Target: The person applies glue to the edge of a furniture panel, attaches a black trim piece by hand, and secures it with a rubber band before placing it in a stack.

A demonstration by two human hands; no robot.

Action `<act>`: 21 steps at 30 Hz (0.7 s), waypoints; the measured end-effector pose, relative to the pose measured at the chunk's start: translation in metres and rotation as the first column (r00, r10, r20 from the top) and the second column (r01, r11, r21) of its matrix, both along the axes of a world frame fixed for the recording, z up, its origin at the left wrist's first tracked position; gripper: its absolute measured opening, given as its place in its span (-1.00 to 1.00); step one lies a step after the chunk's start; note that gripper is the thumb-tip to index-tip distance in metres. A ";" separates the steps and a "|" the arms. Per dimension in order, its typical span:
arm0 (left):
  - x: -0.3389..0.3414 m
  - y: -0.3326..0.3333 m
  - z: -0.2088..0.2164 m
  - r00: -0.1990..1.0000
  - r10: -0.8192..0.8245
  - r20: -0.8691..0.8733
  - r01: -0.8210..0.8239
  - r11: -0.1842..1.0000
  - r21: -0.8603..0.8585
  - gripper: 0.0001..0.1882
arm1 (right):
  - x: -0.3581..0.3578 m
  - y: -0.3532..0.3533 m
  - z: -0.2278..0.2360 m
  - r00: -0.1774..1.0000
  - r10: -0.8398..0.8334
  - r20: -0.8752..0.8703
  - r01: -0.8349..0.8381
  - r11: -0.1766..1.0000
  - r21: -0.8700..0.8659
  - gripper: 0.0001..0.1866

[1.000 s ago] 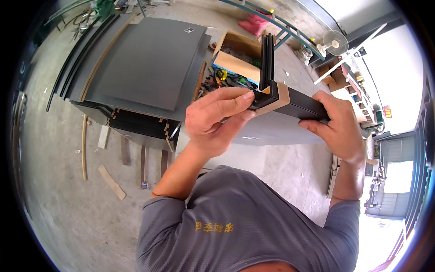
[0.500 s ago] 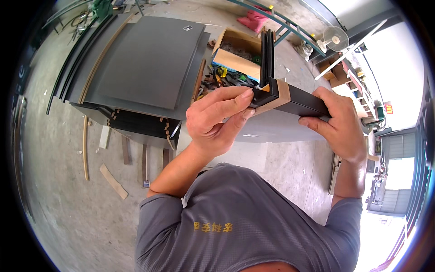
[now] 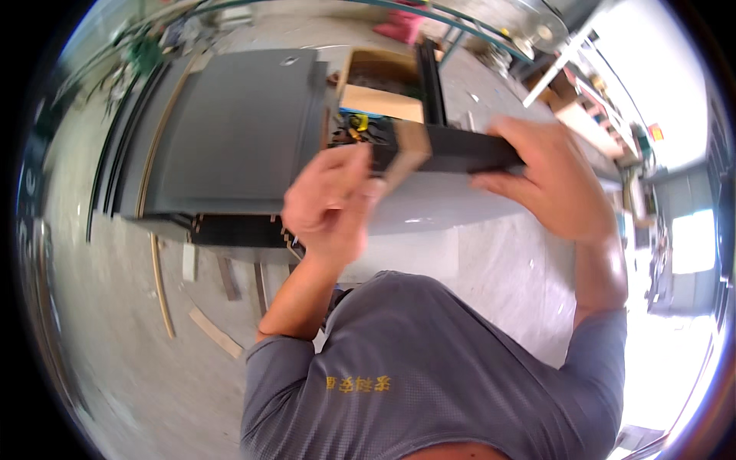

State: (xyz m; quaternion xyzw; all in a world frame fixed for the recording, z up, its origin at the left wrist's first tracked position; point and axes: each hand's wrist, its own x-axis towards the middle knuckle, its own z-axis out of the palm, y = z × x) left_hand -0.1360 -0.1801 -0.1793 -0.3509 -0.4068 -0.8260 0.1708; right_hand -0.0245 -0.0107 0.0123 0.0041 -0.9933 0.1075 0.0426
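A long black bar (image 3: 468,149) is held crosswise in front of me, with a band of tan tape (image 3: 414,144) wrapped around it near its left end. My right hand (image 3: 548,180) grips the bar's right part, thumb below and fingers above. My left hand (image 3: 328,203) is closed in a pinch at the bar's left end, where the tape's loose end runs down to the fingertips. Motion smears both hands, and the fingers of the left hide the very end of the bar. Under the bar lies a grey panel (image 3: 429,203).
Grey panels (image 3: 245,130) lie stacked at the left, with black strips (image 3: 126,146) along their side. Beyond the bar are a cardboard box (image 3: 383,100), assorted tools (image 3: 356,126) and another black bar (image 3: 431,84). Wood strips (image 3: 161,284) lie on the floor. A fan (image 3: 540,34) stands at back right.
Both hands and the bar have shifted left in view, and the left hand has moved lower, away from the tape band. The whole view has tilted slightly.
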 end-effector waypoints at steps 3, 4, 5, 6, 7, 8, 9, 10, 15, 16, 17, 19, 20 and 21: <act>-0.005 -0.003 -0.006 0.969 -0.122 0.214 0.115 0.992 0.043 -0.61 | 0.020 0.021 -0.016 0.929 0.071 -0.362 -0.026 0.992 0.126 -0.52; -0.007 -0.001 -0.008 0.957 -0.133 0.259 0.107 0.988 0.110 -0.54 | 0.037 0.037 -0.021 0.853 0.127 -0.507 -0.004 0.972 0.236 -0.49; -0.011 -0.005 -0.009 0.940 -0.126 0.316 0.088 0.988 0.130 -0.52 | 0.056 0.057 -0.028 0.632 0.153 -0.760 0.101 0.956 0.276 -0.46; -0.016 -0.007 -0.010 0.960 -0.135 0.244 0.097 0.982 0.162 -0.55 | 0.082 0.083 -0.036 0.505 0.135 -0.852 0.103 0.971 0.215 -0.49; -0.017 -0.011 -0.013 0.953 -0.089 0.288 0.043 0.986 0.163 -0.59 | 0.111 0.111 -0.047 0.363 0.113 -0.925 0.091 0.984 0.155 -0.51; -0.021 -0.015 -0.015 0.977 -0.058 0.205 0.046 0.997 0.063 -0.61 | 0.142 0.142 -0.060 0.214 0.088 -0.973 0.066 0.992 0.104 -0.52; -0.025 -0.018 -0.016 0.968 -0.111 0.224 0.097 0.993 0.071 -0.61 | 0.173 0.161 -0.093 0.150 -0.122 -0.981 0.208 0.974 -0.089 -0.52; -0.027 -0.018 -0.018 0.977 -0.088 0.193 0.079 0.996 0.051 -0.61 | 0.202 0.182 -0.129 0.228 -0.302 -0.926 0.401 0.895 -0.194 -0.57; -0.014 0.000 -0.013 0.995 -0.061 0.075 0.065 0.997 -0.049 -0.56 | 0.260 0.266 -0.374 0.173 -0.973 -0.154 0.460 0.218 -0.861 -0.63; -0.006 0.007 -0.010 0.990 -0.064 0.128 0.072 0.996 -0.060 -0.54 | 0.263 0.274 -0.417 0.158 -0.986 0.057 0.398 0.010 -0.917 -0.62; 0.003 0.013 -0.006 0.981 -0.060 0.182 0.075 0.995 -0.073 -0.53 | 0.269 0.278 -0.450 0.272 -0.950 0.156 0.230 -0.093 -0.969 -0.60; 0.016 0.024 0.005 0.964 -0.112 0.240 0.135 0.987 -0.085 -0.47 | 0.257 0.281 -0.494 0.403 -0.868 0.291 0.171 -0.242 -0.955 -0.54; 0.020 0.031 0.008 0.974 0.126 0.187 -0.096 0.982 -0.165 -0.42 | 0.248 0.281 -0.505 0.443 -0.846 0.296 0.248 -0.202 -0.947 -0.50; 0.023 0.033 0.011 0.966 0.149 0.209 -0.113 0.978 -0.177 -0.41 | 0.239 0.276 -0.510 0.503 -0.807 0.308 0.203 -0.236 -0.950 -0.48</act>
